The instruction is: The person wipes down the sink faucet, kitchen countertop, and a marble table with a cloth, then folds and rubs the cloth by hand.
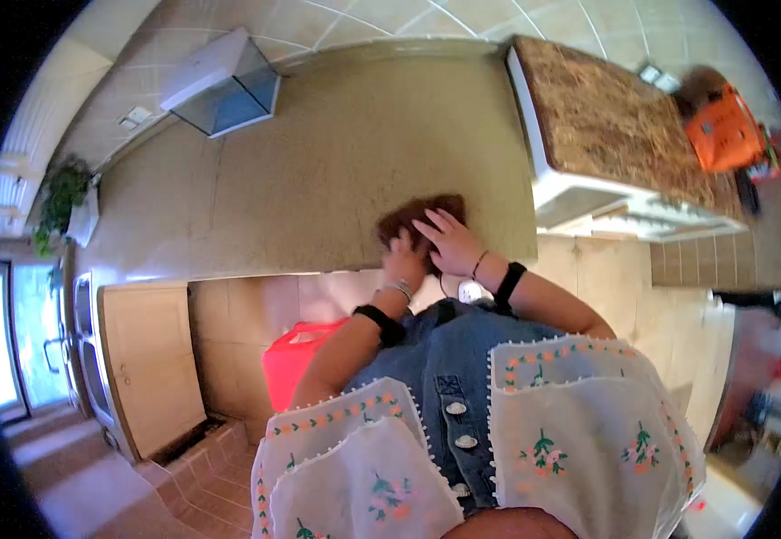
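Observation:
A dark brown cloth (pixel 399 219) lies bunched at the front edge of the greenish-brown countertop (pixel 346 144). On its right part rests my right hand (pixel 452 241), fingers spread and reaching across the fabric. My left hand (pixel 404 260) is at the cloth's near side, its fingers bent and pressed into it. Part of the cloth hangs between the two hands. Whatever lies under the cloth is hidden.
A glass tank (pixel 233 94) with a white lid stands at the counter's back left. Farther left is a potted plant (pixel 65 202). At right are a brown-patterned worktop (pixel 606 117) and an orange bag (pixel 725 130). A red bag (pixel 296 359) is below the counter.

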